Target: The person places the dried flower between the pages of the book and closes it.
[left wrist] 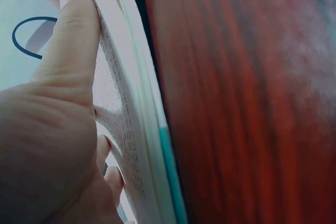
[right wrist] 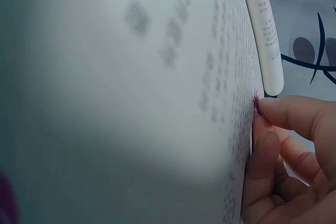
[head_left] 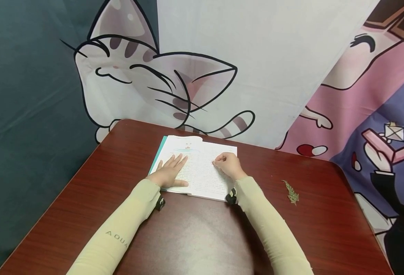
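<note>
An open book (head_left: 205, 187) with printed pages and a teal cover edge lies on the table. My left hand (head_left: 169, 173) rests spread on its left page, the thumb reaching toward the lower middle. In the left wrist view that thumb (left wrist: 73, 40) lies along the page near its bottom edge. Over the right page, my right hand (head_left: 228, 164) has its fingers bent down to the paper. The right wrist view shows its fingertips pinching a small, ragged purple piece (right wrist: 256, 105) against the page; it looks like a bit of dried flower.
To the right of the book, a flat green sprig (head_left: 292, 194) with small leaves lies on the reddish-brown table (head_left: 202, 236). Behind the table's far edge hangs a cloth backdrop (head_left: 274, 49) with cartoon figures.
</note>
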Available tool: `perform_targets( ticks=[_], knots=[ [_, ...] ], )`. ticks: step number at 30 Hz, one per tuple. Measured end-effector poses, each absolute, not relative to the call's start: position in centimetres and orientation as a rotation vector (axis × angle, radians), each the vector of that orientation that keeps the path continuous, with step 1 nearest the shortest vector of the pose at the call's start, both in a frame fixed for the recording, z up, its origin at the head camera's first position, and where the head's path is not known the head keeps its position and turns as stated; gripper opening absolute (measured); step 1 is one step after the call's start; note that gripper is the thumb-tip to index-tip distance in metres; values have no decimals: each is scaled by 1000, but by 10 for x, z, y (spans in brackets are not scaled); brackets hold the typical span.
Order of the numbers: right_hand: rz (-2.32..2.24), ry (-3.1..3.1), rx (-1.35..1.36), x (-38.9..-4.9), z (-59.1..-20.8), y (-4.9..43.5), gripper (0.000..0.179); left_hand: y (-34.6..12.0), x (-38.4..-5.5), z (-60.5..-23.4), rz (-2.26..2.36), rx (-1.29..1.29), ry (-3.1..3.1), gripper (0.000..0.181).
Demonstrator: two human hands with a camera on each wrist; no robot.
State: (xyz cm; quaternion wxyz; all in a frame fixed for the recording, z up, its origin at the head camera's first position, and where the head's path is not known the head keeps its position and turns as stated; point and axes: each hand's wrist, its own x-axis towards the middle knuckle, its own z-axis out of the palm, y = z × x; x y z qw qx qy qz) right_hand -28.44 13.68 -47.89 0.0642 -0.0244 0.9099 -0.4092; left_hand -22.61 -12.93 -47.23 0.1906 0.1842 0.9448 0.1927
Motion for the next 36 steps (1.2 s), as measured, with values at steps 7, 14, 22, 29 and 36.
perform_targets(
  ticks=[7,14,22,29,36],
  knots=[
    [-1409,2639,-12,-284,-483,141,7,-129,-226,-471,543,520,2654,103],
    [-1566,2531,19,-279,-480,147,15,-129,-224,-467,555,528,2652,102],
    [-1649,2538,69,-260,-465,157,24,-129,-223,-468,548,529,2656,102],
    [-1605,2659,124,-245,-458,170,28,-128,-224,-471,530,536,2664,103],
    [-1423,2772,201,-237,-465,181,39,-129,-224,-470,532,535,2666,104]
  ],
)
